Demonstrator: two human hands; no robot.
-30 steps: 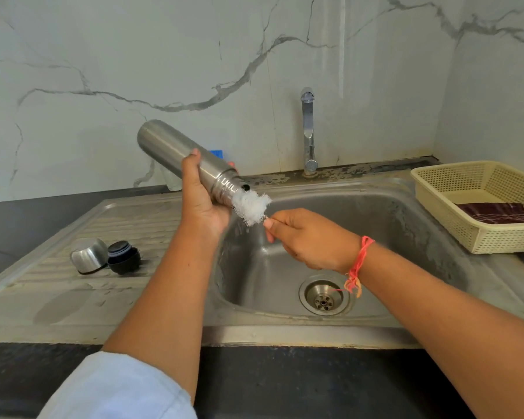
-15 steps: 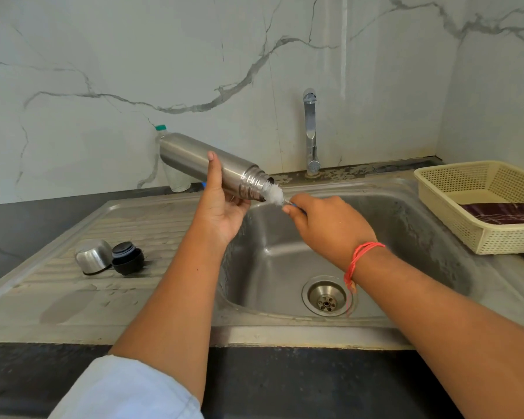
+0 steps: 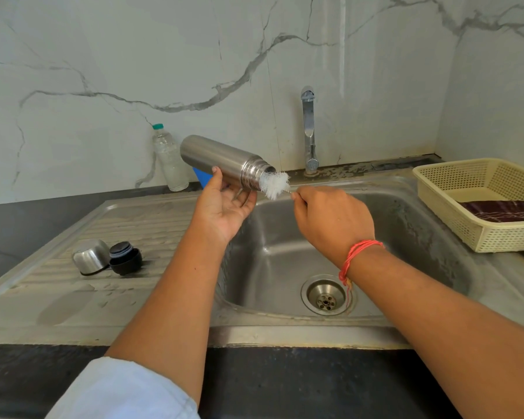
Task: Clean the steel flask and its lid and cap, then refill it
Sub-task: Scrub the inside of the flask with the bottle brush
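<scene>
My left hand grips the steel flask from below, holding it nearly level over the sink's left rim with its open mouth pointing right. The white bottle brush sticks out of that mouth, its bristle head mostly outside. Pinching the brush's thin wire handle just right of the bristles is my right hand, which has a red thread at the wrist. On the draining board to the left lie the steel cap and the black lid, side by side and touching.
The steel sink basin with its drain lies below my hands, the tap behind it. A clear plastic bottle stands against the marble wall. A cream plastic basket with a dark cloth sits on the right.
The brush head was pushed deep into the flask half a second ago and has now come back out of the mouth. The flask has shifted slightly right, and my right hand has drawn back to the right.
</scene>
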